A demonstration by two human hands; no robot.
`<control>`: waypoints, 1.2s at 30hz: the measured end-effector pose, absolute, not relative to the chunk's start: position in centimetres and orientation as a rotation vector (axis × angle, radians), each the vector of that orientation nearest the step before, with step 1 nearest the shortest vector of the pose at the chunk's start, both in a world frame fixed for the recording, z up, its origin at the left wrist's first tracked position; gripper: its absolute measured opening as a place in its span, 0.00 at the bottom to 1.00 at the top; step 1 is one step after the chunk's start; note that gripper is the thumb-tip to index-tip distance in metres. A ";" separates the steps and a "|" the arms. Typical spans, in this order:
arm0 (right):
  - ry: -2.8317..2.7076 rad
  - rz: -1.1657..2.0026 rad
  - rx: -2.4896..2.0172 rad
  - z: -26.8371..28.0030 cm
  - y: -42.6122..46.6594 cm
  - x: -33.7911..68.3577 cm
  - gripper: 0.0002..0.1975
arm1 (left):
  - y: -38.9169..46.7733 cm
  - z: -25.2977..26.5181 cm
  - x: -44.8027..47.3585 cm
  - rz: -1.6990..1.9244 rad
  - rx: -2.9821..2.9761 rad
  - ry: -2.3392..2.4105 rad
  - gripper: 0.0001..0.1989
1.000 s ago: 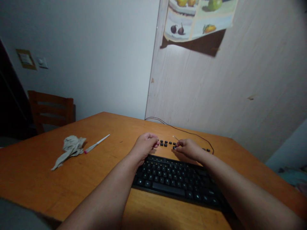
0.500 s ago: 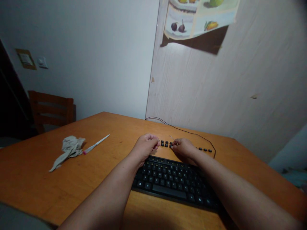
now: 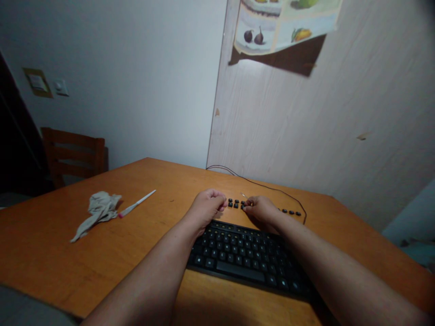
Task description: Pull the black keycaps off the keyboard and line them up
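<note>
A black keyboard [image 3: 238, 256] lies at an angle under my forearms, some small spots bare of keys along its upper rows. Just beyond it, loose black keycaps [image 3: 236, 205] stand in two short rows on the table. My left hand [image 3: 209, 206] is closed at the left end of these rows, thumb and fingers pinched at a dark keycap that is mostly hidden. My right hand [image 3: 260, 208] is closed at the other end, its fingertips touching a keycap. A thin, pale wire-like tool [image 3: 242, 195] sticks out from its fingers; its exact kind is unclear.
More keycaps [image 3: 291, 212] sit right of my right hand. A black cable [image 3: 268, 185] curves along the table's [image 3: 163, 271] back. On the left lie a crumpled grey cloth [image 3: 102, 206] and a white brush-like stick [image 3: 141, 200]. A wooden chair [image 3: 76, 154] stands behind.
The whole view has shifted very slightly. Both hands keep their places at the keycap rows, with no clear movement of the keycaps.
</note>
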State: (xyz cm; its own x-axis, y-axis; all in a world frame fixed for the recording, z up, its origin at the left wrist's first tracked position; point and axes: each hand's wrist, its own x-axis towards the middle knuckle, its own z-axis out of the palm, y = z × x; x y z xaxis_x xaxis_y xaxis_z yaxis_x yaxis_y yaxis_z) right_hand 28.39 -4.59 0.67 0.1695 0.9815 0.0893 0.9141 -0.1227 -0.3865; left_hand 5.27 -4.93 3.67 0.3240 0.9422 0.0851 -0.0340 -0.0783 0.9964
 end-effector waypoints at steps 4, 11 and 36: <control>-1.810 0.275 -2.093 0.6 -4.6 28.3 0.08 | -5.1 4.0 5.3 1.027 1.394 0.911 0.08; -1.804 0.276 -2.104 0.5 -4.4 28.2 0.08 | -5.2 4.0 5.3 1.023 1.405 0.907 0.07; -1.708 0.310 -1.947 4.3 -6.4 27.0 0.12 | -4.8 3.5 5.3 1.040 1.459 0.883 0.06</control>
